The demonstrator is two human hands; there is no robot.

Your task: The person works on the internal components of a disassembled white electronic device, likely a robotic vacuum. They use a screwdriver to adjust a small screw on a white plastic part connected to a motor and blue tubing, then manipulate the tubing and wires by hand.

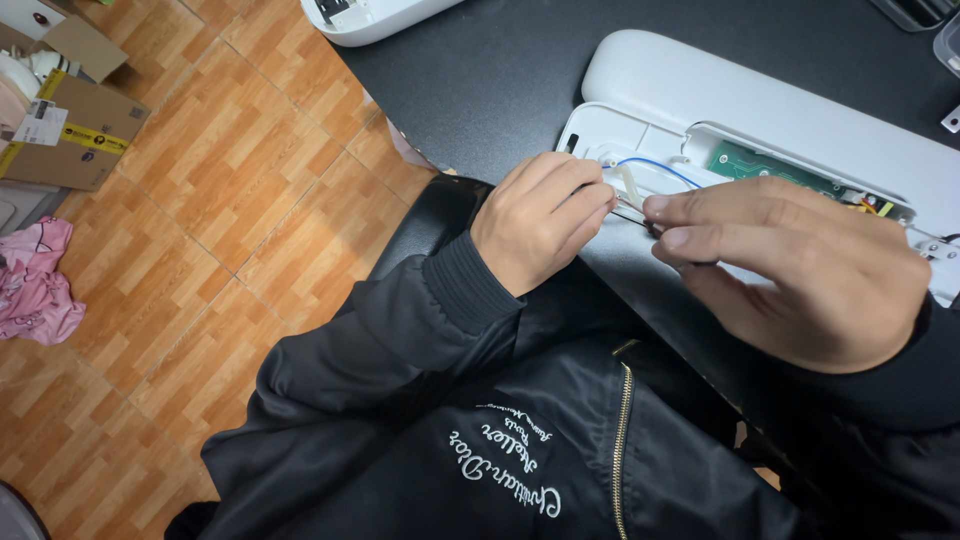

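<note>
hands meet over the near edge of a long white plastic housing (700, 85) that lies open on the black desk (480, 70). left hand (540, 220) is curled into a loose fist, its fingers (585, 195) pressed together and pinching something thin at their tips; what exactly sits between them is too small to tell. right hand (800, 270) comes in from the other side, thumb and forefinger drawn together at their tips, closing on a thin dark wire (630, 212) that runs between the two hands. the fingertips of both hands are almost touching, just at the lip of the housing's open cavity.

a thin blue wire (660, 168) arcs out of the cavity just above the fingertips, and a pale translucent sleeve (630, 185) lies right beside the left fingertips. further along the cavity, beyond the right hand, sits a green circuit board (765, 168).

both arms wear a black zip jacket (520, 440). a second white plastic casing (370, 15) lies at the desk's far edge. on the orange-brown tiled floor (200, 200) lie a brown cardboard box (70, 130) and a crumpled pink cloth (35, 280).
</note>
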